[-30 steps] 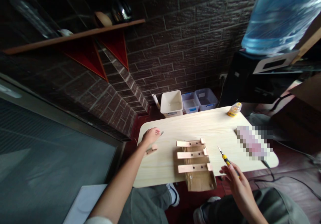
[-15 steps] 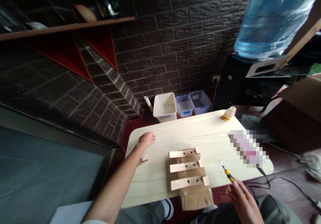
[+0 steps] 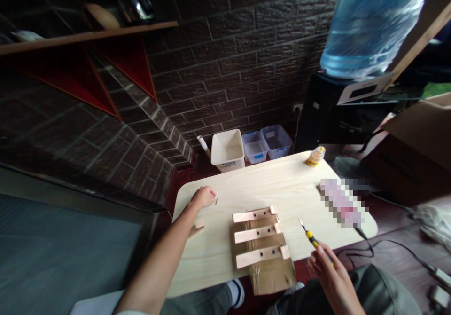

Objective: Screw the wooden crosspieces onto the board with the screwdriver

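Note:
My right hand [image 3: 329,263] is closed around a screwdriver [image 3: 312,240] with a yellow and black handle, its thin metal end pointing up and left over the table. My left hand [image 3: 204,196] hovers low above the far left of the table with its fingers pinched together. Just beside those fingertips shows a thin dark sliver [image 3: 216,201]; whether they hold it I cannot tell. Three wooden strips [image 3: 259,234], each with two dark holes and a raised block at the right end, lie across a taped cardboard piece [image 3: 271,277]. Another small wooden piece [image 3: 197,228] lies beside my left forearm.
On the pale wooden table [image 3: 282,178] stand a yellow-based clear container [image 3: 315,156] and, at right, a blurred-out pink object [image 3: 340,202]. Behind are a white bin [image 3: 228,150] and two plastic tubs [image 3: 276,142]. Cables [image 3: 362,254] run at the right. A water dispenser [image 3: 338,113] stands at back right.
The whole view has shifted slightly, with most things now further left. My left fingers stay pinched, and the thin sliver beside them shows more clearly. The screwdriver is still in my right hand.

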Tool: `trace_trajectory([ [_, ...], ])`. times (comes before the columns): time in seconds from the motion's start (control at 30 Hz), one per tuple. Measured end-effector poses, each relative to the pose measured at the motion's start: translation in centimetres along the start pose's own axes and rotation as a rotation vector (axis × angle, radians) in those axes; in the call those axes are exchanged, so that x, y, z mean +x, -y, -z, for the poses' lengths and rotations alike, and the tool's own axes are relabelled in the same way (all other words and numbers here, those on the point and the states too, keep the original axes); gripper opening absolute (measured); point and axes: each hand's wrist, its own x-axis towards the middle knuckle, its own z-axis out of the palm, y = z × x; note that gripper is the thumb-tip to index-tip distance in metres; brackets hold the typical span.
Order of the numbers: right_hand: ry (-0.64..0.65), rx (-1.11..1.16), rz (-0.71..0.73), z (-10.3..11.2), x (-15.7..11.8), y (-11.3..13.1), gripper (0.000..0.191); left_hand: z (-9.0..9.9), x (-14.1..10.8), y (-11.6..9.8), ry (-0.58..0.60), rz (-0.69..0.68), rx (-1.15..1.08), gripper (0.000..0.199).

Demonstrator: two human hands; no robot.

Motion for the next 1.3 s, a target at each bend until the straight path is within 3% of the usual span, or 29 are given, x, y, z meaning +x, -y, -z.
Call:
trace_trajectory([
  [0.2, 0.027, -0.019, 0.011, 0.1, -1.0, 0.2, 0.040, 0.8, -1.4, 0.2, -0.046, 0.002, -0.202, 0.029],
  [0.4, 0.024, -0.022, 0.015, -0.2, -2.7, 0.9, 0.041, 3.2, -5.6, -0.8, -0.047, -0.024, -0.463, 0.033],
  [0.5, 0.018, 0.000, 0.015, -0.5, -3.9, 1.4, 0.041, 4.5, -9.3, -2.7, -0.061, -0.095, -0.734, 0.042],
  [0.6, 0.022, 0.021, 0.016, -1.0, -5.3, 1.9, 0.040, 5.0, -14.9, -5.7, -0.124, -0.115, -1.010, 0.049],
  [0.73, 0.092, 0.017, 0.035, -1.5, -7.0, 1.8, 0.035, 2.8, -23.6, -10.5, -0.111, -0.169, -1.290, 0.054],
  [0.83, 0.121, -0.003, 0.056, -1.4, -7.9, 1.4, 0.031, -0.1, -28.4, -13.3, -0.091, -0.170, -1.282, 0.050],
  [0.97, 0.146, 0.008, 0.050, -0.5, -9.0, 1.3, 0.033, -2.6, -31.3, -14.9, -0.120, -0.183, -1.103, 0.037],
  [1.13, 0.153, 0.043, 0.028, 0.7, -10.2, 1.9, 0.035, -2.1, -31.5, -14.9, -0.184, -0.332, -0.807, 0.020],
  [1.3, 0.164, 0.013, 0.032, 1.2, -10.9, 1.9, 0.037, -2.0, -29.6, -15.5, -0.097, -0.411, -0.726, 0.013],
])
